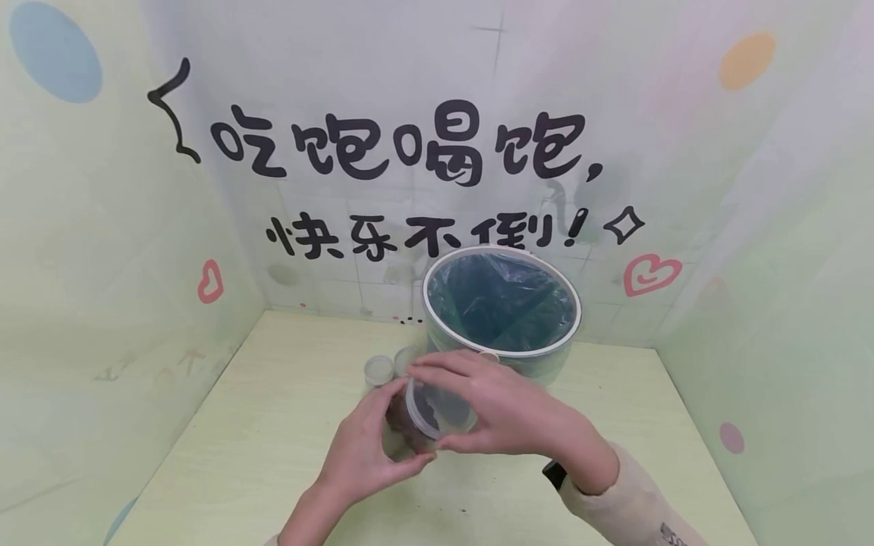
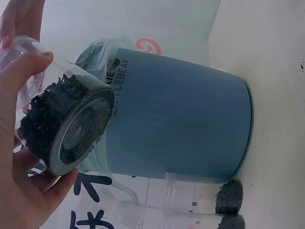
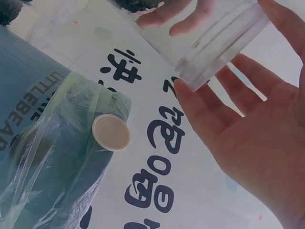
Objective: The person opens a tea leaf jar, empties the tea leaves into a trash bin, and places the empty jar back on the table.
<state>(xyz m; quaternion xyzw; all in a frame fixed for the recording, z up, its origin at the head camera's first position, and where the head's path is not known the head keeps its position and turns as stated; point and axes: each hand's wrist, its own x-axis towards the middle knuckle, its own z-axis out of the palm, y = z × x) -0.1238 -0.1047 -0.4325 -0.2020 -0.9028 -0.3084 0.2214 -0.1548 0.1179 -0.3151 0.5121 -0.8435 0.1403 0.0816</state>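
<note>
My left hand (image 1: 358, 455) grips a clear plastic jar (image 2: 52, 124) holding dark, crinkled dried flakes, its thumb and fingers around the side. In the left wrist view the jar is tilted and its ridged base faces the camera. My right hand (image 1: 512, 409) spans the clear lid (image 3: 228, 43) at the jar's top, fingers on one side and thumb on the other. Two similar clear jars (image 2: 190, 195) stand just behind, with a little dark matter at the bottom.
A blue bin (image 2: 181, 114) lined with a thin green plastic bag (image 1: 505, 303) stands right behind the hands. A round pale disc (image 3: 111, 132) shows on its side. The pale table (image 1: 273, 425) is enclosed by printed sheets (image 1: 102, 303) on three sides.
</note>
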